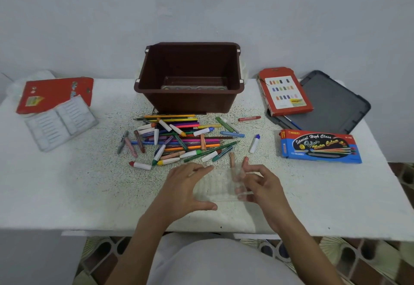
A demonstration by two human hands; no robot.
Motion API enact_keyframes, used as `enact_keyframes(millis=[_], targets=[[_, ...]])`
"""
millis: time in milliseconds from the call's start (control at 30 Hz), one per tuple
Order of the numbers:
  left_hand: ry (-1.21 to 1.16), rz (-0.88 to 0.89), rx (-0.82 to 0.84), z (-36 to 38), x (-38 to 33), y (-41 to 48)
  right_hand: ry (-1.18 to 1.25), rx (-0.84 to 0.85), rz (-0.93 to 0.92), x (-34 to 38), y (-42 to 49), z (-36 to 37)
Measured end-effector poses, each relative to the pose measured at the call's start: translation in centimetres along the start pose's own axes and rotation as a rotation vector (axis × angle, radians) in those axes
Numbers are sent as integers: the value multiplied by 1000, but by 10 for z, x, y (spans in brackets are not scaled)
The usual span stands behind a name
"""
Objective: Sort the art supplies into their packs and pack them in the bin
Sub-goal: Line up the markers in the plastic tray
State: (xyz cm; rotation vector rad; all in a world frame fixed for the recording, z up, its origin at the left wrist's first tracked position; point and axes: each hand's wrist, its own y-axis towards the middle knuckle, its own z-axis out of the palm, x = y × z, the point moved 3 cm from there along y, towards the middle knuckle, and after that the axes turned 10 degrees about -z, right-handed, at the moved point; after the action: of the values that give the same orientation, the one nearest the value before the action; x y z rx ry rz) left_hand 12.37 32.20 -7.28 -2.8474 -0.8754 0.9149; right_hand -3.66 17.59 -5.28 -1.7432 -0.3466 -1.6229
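Note:
A clear plastic tray (218, 187) lies on the table near its front edge. My left hand (187, 189) grips its left side, thumb at the near edge and fingers at the far edge. My right hand (261, 186) pinches its right end. Behind the tray lies a mixed pile of coloured pencils, crayons and markers (179, 139). The brown bin (190, 76) stands at the back centre with a paint palette (195, 87) in its bottom. A blue and red water-colour pencil box (320, 147) lies at the right.
A red crayon box (285, 92) rests on a dark grey lid (331, 103) at the back right. At the left lie a red pack (53, 93) and a white slotted tray (60, 122). A white marker (255, 143) and a red crayon (249, 118) lie apart from the pile.

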Motion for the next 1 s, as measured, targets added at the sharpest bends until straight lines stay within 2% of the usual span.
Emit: enact_keyframes(millis=[167,367,500,633,767,1000], targets=[[24,24,-30,7,11,-7,-375,37,-110,-9,4,-11],[33,100,-58,19,20,-6,-640,102,-78,-23,7,-25],[23,139,-97,29,25,-3,-714,106,-79,-29,10,-25],[28,171,-240,34,27,6,-791,42,-203,-23,25,-21],[118,186,-381,32,27,15,-770,16,-274,-17,42,-14],[121,169,-437,35,34,16,-642,24,-271,-24,47,-16]])
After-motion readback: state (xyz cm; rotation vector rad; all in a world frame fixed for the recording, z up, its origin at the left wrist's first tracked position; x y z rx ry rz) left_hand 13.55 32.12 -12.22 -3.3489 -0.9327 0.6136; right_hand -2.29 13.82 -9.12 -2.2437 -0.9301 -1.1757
